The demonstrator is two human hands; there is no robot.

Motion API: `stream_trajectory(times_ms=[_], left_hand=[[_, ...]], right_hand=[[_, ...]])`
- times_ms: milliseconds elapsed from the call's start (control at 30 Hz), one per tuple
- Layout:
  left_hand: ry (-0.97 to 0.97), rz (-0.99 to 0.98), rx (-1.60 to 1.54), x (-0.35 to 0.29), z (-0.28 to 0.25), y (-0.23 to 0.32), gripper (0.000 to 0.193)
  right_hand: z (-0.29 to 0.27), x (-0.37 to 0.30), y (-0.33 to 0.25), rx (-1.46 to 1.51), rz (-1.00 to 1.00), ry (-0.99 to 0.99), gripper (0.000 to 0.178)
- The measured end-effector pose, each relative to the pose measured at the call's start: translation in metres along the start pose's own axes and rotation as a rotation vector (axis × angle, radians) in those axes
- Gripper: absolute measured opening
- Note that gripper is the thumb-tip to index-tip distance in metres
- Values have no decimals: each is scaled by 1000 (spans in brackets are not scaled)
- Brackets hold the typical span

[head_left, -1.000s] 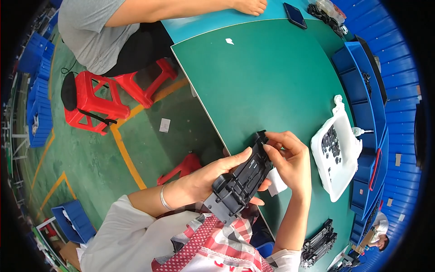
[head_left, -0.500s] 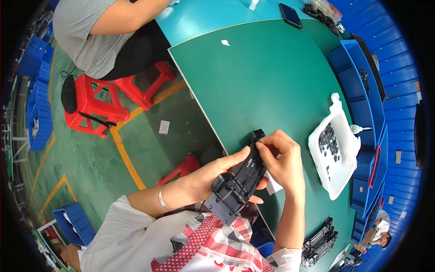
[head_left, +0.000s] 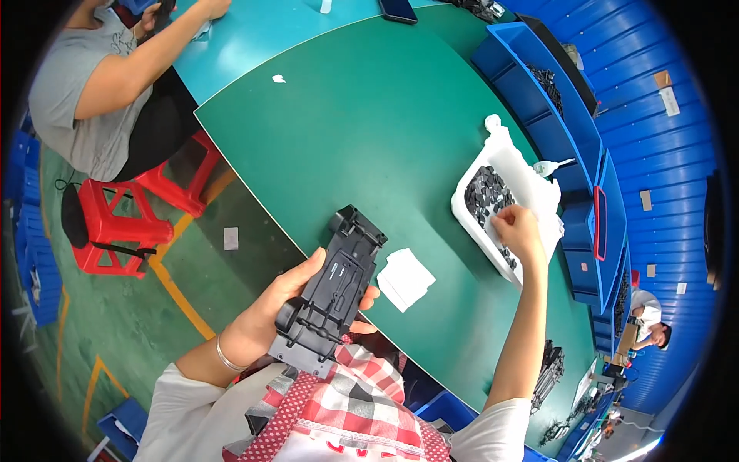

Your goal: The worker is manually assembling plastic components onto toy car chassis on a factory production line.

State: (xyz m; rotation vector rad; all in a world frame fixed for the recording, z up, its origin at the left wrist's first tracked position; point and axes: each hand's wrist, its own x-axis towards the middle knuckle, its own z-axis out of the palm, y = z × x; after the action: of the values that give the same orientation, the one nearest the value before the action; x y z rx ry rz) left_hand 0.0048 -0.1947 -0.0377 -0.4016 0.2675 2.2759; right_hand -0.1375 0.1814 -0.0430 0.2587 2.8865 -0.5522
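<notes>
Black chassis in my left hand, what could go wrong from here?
The black chassis is in your left hand alone, its near end apparently past the edge of the table, so it might drop. Your right hand is at the white tray, by small loose black pieces, and could scatter some.

Chassis [head_left: 332, 285] left of tray [head_left: 459, 206]

Wht slvs [head_left: 493, 431], silver L-wrist bangle [head_left: 223, 355], red/blk/wht chk apron [head_left: 381, 408].

We are no longer keeping our right hand [head_left: 520, 231] at the black plastic frame [head_left: 331, 286], but are now reaching with it into the white tray [head_left: 479, 245], near the small black pieces [head_left: 487, 191].
</notes>
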Motion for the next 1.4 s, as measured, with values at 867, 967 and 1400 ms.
stream_trajectory(times_ms=[867, 967, 1400], left_hand=[[-20, 46, 95, -4, -29, -33, 59], [-24, 32, 116, -3, -34, -32, 70], [-136, 4, -5, 0, -39, -29, 59]], right_hand=[[82, -163, -89, 657, -170, 163, 8], [78, -160, -101, 513, -216, 169, 9], [75, -158, -115, 378, -320, 191, 10]])
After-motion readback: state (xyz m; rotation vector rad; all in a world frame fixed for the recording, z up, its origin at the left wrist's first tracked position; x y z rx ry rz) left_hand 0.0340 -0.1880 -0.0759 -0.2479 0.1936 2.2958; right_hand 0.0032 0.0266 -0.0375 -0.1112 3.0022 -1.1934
